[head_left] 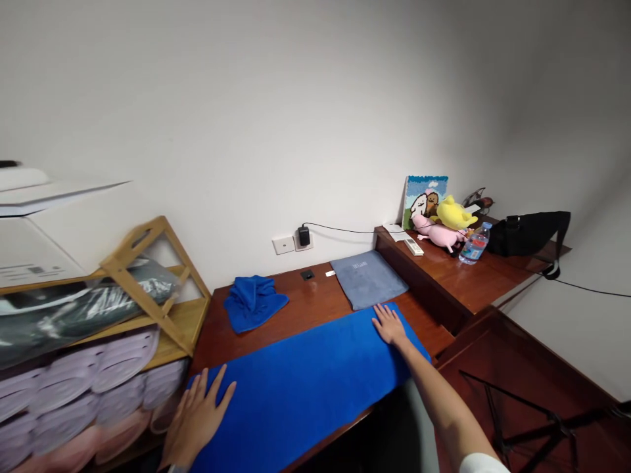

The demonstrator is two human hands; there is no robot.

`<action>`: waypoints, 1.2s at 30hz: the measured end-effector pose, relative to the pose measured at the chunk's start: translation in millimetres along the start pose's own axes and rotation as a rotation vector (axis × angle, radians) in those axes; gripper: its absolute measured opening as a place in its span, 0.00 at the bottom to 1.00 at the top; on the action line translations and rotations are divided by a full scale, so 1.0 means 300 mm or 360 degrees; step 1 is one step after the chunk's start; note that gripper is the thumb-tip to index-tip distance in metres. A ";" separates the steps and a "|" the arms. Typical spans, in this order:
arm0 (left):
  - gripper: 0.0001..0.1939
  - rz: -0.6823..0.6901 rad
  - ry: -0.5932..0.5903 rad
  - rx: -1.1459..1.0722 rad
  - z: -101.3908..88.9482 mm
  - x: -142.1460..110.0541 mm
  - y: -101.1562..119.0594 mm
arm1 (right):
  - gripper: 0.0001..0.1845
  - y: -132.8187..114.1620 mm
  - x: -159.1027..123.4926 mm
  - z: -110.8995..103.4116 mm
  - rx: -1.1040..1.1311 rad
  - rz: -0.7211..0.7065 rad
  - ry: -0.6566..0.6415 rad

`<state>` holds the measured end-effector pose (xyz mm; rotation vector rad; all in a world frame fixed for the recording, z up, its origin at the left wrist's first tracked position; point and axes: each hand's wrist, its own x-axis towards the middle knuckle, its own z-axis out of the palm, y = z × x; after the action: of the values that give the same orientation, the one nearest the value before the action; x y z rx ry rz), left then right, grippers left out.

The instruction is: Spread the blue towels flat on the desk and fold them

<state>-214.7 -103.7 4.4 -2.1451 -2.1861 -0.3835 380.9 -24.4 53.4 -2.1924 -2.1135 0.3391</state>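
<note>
Head view shows a blue towel (305, 381) spread lengthwise along the front of a brown desk (300, 295), with 2 hands at its ends. The left hand (200, 410) is open, fingers spread, over the towel's left end. The right hand (389, 325) is open too, laid palm down near the far right corner. Behind the towel, a small cloth (254, 302), also blue, lies crumpled at left, and a grey mat (369, 279) lies flat at right, near the right hand's fingertips. A black plug (304, 235) sits in a wall socket, its cord running right. On the raised top (458, 282) at right are a remote (413, 246), a bottle (474, 244), 2 plush toys, pink (438, 234) and yellow (454, 213), a picture (426, 197) and a black bag (532, 233). Left of the desk, a wooden rack (165, 312) stands beside stacked slippers (123, 358).
</note>
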 end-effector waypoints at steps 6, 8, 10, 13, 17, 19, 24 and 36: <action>0.44 -0.0107 -0.0059 0.0003 0.020 0.013 -0.012 | 0.38 0.098 0.045 0.017 -0.0024 0.0116 0.0004; 0.44 -0.0106 -0.0069 0.0014 0.017 0.022 -0.018 | 0.38 0.098 0.057 0.021 -0.0018 0.0111 0.0007; 0.43 -0.0078 -0.0052 0.0015 0.009 0.033 -0.015 | 0.38 0.097 0.065 0.020 -0.0018 0.0110 0.0007; 0.43 -0.0051 -0.0024 0.0007 -0.004 0.049 -0.005 | 0.38 0.096 0.075 0.017 -0.0017 0.0106 0.0014; 0.43 -0.0065 -0.0052 0.0029 -0.015 0.063 -0.002 | 0.38 0.094 0.088 0.014 -0.0008 0.0116 0.0007; 0.42 -0.0061 -0.0089 0.0054 -0.017 0.066 -0.008 | 0.38 0.092 0.092 0.014 -0.0008 0.0124 0.0003; 0.40 -0.0051 -0.0147 0.0082 -0.017 0.065 -0.023 | 0.38 0.092 0.094 0.015 -0.0005 0.0110 0.0005; 0.42 -0.0146 -0.0125 0.0051 -0.013 0.071 -0.009 | 0.38 0.093 0.094 0.008 -0.0016 0.0111 -0.0012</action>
<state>-218.5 -83.9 12.4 -2.0835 -2.3220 -0.2709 408.3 2.1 42.5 -2.2781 -2.0507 0.3428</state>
